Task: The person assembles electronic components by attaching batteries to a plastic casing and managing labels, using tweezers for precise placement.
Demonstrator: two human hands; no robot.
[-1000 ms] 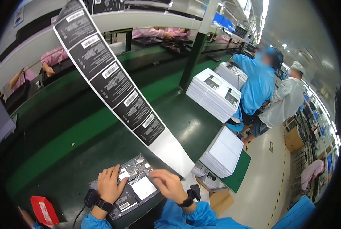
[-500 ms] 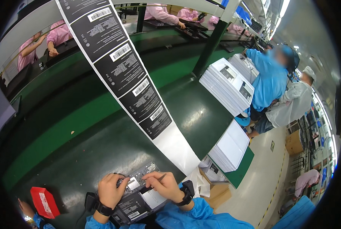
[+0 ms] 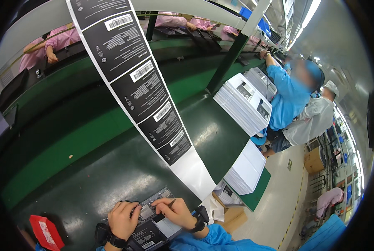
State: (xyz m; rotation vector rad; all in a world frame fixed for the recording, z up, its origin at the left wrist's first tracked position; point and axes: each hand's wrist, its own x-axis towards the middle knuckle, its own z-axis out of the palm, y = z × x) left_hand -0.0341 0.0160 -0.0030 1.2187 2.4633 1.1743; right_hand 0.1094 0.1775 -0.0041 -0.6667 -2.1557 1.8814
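An opened flat electronic device [image 3: 147,236] lies at the near edge of the bench. It has a bare circuit board [image 3: 162,194] on its far side and a black labelled battery nearer me. My left hand [image 3: 123,218] rests over the board's left part, fingers bent and apart from the thumb, with no object visible in it. In my right hand [image 3: 175,212] a thin dark pointed tool [image 3: 171,203] is pinched, its shaft sticking up past the fingers. The fingertips are at the board's middle, beside a silvery rectangular plate [image 3: 146,212]. The tool's tip is hidden.
A long strip of black barcode labels [image 3: 143,90] on white backing slopes down to the bench. A red box [image 3: 46,232] stands at left, a co-worker's arm behind it. White panel stacks [image 3: 243,102] [image 3: 247,169] are at right, near a co-worker in blue [image 3: 293,96].
The whole view has shifted slightly. My hands stay at the board, with the right fingers slightly nearer its middle. At far right, the co-worker in blue reaches farther forward; the hand beside the red box has dropped lower.
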